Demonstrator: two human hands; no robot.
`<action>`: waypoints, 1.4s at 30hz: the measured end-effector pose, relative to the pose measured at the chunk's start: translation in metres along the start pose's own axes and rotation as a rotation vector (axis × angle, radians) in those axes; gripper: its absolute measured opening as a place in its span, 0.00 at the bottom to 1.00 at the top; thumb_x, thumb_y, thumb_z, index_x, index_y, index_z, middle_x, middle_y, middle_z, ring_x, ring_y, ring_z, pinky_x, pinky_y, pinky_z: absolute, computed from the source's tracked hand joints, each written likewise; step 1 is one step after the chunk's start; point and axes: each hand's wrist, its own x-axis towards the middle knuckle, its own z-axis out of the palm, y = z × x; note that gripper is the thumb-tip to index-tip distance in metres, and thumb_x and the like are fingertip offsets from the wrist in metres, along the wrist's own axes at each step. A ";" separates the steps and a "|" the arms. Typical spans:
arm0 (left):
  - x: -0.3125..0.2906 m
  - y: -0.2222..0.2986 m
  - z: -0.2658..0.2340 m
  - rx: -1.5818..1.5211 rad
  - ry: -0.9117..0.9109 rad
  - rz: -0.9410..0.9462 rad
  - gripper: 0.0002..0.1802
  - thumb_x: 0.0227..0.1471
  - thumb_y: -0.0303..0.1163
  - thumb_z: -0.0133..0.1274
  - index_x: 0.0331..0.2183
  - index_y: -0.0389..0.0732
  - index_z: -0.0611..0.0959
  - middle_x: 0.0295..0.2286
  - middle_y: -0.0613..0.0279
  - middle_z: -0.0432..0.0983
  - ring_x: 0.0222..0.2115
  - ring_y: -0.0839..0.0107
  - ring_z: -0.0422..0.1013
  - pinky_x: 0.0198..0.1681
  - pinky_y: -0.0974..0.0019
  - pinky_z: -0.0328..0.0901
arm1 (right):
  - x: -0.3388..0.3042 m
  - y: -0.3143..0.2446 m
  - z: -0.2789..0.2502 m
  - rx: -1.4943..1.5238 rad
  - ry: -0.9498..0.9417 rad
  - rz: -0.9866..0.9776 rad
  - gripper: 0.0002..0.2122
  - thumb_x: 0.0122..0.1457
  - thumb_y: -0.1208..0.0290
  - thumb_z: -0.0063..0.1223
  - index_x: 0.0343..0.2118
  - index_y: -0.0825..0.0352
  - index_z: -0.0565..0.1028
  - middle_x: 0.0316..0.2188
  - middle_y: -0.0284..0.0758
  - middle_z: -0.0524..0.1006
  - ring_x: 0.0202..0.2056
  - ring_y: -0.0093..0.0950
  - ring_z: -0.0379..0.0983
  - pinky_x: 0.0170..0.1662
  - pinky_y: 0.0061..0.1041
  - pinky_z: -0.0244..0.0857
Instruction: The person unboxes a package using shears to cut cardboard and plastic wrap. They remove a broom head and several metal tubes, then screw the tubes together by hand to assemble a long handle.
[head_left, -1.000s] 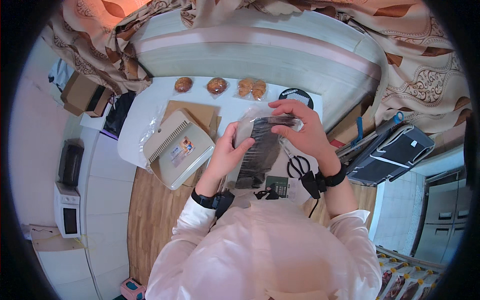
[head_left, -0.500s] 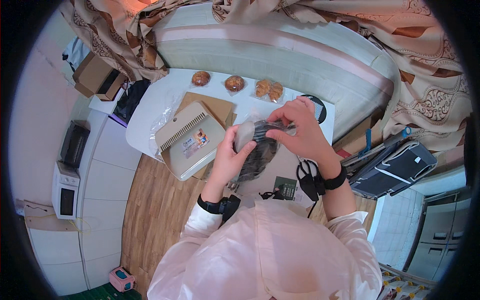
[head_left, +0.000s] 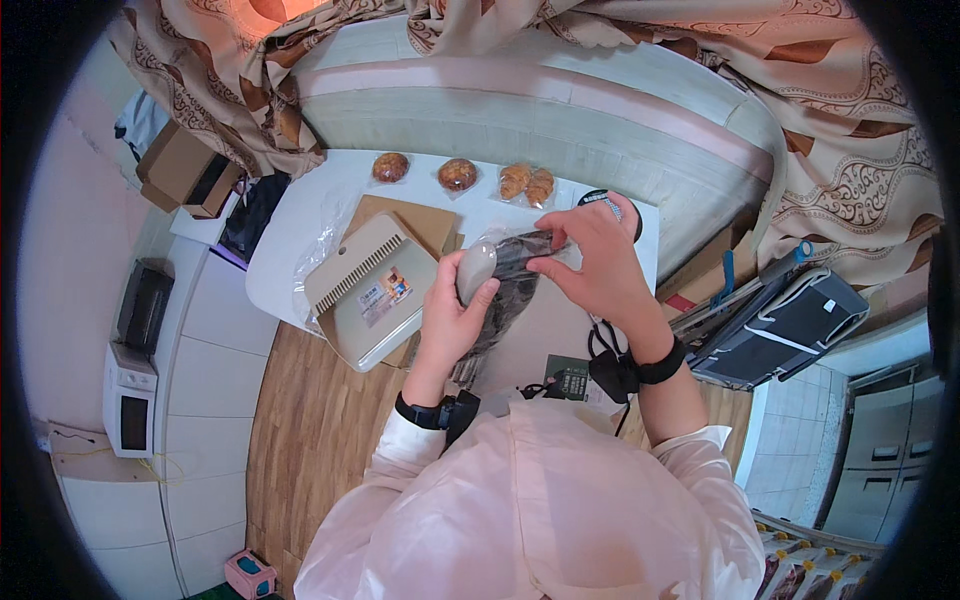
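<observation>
Soft, fairly bright light fills this room, glowing orange by the upper-left curtain [head_left: 225, 85]; the clear wrapping [head_left: 515, 270] glints, straight edges bow, corners blacken.

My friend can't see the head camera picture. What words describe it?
A person's left hand and right hand hold a dark, plastic-wrapped item with a grey end over a white table. A beige dustpan lies to the left; wrapped bread sits along the far edge.

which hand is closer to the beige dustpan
Left. The left hand is beside the right edge of the beige dustpan; the right hand is farther right, at the far end of the dark wrapped bundle.
</observation>
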 end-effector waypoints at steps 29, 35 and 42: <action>0.023 0.009 0.013 -0.389 -0.080 -0.029 0.17 0.50 0.33 0.49 0.41 0.36 0.68 0.33 0.63 0.69 0.35 0.76 0.63 0.41 0.72 0.58 | -0.026 -0.006 0.020 0.132 0.530 -0.343 0.02 0.45 0.73 0.53 0.23 0.58 0.74 0.24 0.26 0.72 0.32 0.28 0.66 0.43 0.32 0.49; 0.035 0.013 0.015 -0.245 -0.051 0.007 0.17 0.51 0.35 0.48 0.40 0.36 0.67 0.32 0.63 0.69 0.35 0.74 0.64 0.41 0.71 0.59 | -0.032 -0.005 0.019 0.159 0.612 -0.315 0.03 0.49 0.72 0.49 0.22 0.62 0.73 0.24 0.28 0.72 0.31 0.30 0.66 0.37 0.29 0.55; 0.052 0.029 -0.007 -0.553 0.126 -0.115 0.27 0.56 0.49 0.34 0.46 0.35 0.64 0.45 0.58 0.63 0.46 0.71 0.58 0.50 0.69 0.52 | -0.029 0.002 0.014 0.369 0.746 0.001 0.08 0.57 0.72 0.42 0.28 0.71 0.70 0.31 0.40 0.72 0.35 0.30 0.66 0.42 0.26 0.59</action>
